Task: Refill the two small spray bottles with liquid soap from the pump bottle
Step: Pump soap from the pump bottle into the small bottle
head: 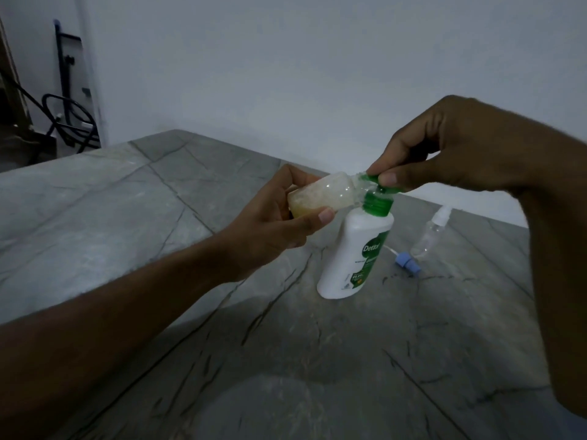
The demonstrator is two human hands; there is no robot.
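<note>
A white pump bottle (355,252) with a green collar stands on the grey stone table (127,217). My right hand (451,144) pinches its green pump head (378,182) from above. My left hand (273,217) grips a small clear spray bottle (320,195) tipped on its side, its open neck against the pump's nozzle; yellowish soap lies in its base. A second small clear spray bottle (428,233) with its cap on lies on the table to the right. A blue spray cap (408,263) with a thin white tube lies beside it.
A white wall runs behind the table. At the far left, past the table's edge, a black metal stand (66,84) and black cables (63,122) sit on the floor.
</note>
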